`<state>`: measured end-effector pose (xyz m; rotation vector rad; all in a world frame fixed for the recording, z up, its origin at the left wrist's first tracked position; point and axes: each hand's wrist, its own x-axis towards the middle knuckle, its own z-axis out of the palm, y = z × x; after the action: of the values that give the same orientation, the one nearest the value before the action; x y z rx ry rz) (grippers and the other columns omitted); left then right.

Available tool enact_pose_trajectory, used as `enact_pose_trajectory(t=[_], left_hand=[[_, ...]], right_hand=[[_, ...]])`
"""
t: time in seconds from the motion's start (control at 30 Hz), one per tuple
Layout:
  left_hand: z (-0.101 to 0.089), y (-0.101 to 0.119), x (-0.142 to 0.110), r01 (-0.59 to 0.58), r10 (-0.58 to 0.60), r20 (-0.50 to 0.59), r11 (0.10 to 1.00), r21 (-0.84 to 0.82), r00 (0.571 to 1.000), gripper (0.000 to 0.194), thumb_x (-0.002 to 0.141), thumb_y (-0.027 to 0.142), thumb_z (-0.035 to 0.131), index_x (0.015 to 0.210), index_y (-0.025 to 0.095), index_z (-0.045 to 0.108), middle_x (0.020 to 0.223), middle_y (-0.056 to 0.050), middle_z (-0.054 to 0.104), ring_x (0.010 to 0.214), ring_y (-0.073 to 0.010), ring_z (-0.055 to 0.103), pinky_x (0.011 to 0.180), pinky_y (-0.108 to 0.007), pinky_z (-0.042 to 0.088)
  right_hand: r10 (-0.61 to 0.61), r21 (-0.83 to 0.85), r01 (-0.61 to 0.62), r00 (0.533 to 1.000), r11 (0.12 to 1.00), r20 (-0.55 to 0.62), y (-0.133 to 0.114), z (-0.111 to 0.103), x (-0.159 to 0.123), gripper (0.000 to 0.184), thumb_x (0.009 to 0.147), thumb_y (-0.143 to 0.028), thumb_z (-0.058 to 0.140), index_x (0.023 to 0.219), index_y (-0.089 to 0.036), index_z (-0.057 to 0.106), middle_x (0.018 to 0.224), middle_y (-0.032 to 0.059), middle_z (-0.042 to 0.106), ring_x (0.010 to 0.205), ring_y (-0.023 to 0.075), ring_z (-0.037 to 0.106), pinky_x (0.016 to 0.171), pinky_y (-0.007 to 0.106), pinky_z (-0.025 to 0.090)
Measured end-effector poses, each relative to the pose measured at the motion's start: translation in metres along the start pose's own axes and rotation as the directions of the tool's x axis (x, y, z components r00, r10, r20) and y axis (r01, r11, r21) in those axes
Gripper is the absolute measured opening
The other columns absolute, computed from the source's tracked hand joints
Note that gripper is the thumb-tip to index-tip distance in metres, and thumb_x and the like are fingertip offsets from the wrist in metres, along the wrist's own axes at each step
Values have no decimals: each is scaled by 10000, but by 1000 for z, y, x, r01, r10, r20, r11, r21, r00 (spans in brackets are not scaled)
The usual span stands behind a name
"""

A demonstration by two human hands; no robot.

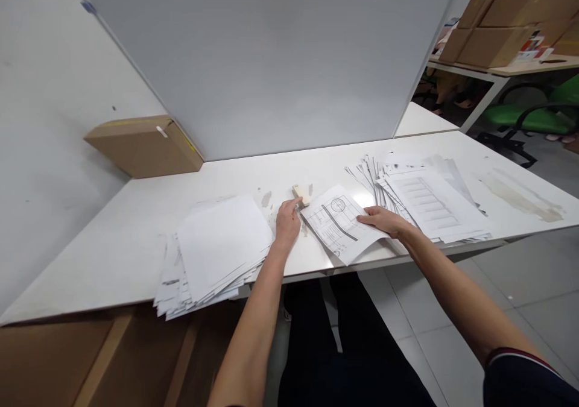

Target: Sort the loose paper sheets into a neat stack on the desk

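Note:
In the head view, my right hand point(383, 219) pinches the right edge of a printed sheet of paper point(332, 226), which shows line drawings, a circle and a dark curved band. The sheet lies tilted near the table's front edge. At its upper left corner, my left hand point(288, 219) has its fingers curled at the near end of a small beige oblong object point(300, 195), whose exact kind I cannot make out. A stack of white paper point(224, 244) is left of my left hand. Beyond my right hand lies a loose pile of printed sheets point(423, 202).
The white table point(136, 232) meets a large grey-white board point(280, 63) at its back. A cardboard box point(149, 148) leans at the back left. At the right stand a second table with cardboard boxes point(493, 42) and a green chair point(525, 116).

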<state>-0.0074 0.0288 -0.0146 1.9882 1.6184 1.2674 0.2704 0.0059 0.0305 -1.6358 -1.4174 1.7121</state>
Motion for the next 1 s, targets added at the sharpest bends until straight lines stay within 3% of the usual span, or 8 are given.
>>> enact_pose_trajectory(t=[0.27, 0.63, 1.0], left_hand=[[1, -2, 0, 2, -2, 8, 1000, -4, 1000, 487, 754, -6, 354, 1102, 208, 619, 1040, -69, 617, 1010, -185, 562, 923, -358, 448], [1, -1, -1, 21, -21, 38, 1000, 1, 999, 518, 746, -18, 347, 1119, 219, 616, 1055, -63, 610, 1020, -183, 547, 926, -351, 444], [3, 4, -2, 49, -58, 75, 993, 111, 995, 556, 711, -45, 334, 1097, 212, 639, 1022, -74, 592, 1010, -200, 521, 921, -340, 433]], right_hand=[[15, -56, -14, 1000, 998, 15, 4, -6, 1, 272, 743, -443, 637, 816, -181, 640, 873, 82, 699, 702, 186, 643, 566, 270, 500], [49, -44, -51, 998, 998, -43, -3, -2, 4, 276, 746, -452, 637, 820, -186, 646, 943, 106, 698, 783, 217, 655, 671, 327, 536], [27, -44, -29, 998, 999, -57, -7, 4, 2, 239, 769, -414, 606, 804, -178, 618, 869, 79, 697, 735, 192, 642, 619, 285, 514]])
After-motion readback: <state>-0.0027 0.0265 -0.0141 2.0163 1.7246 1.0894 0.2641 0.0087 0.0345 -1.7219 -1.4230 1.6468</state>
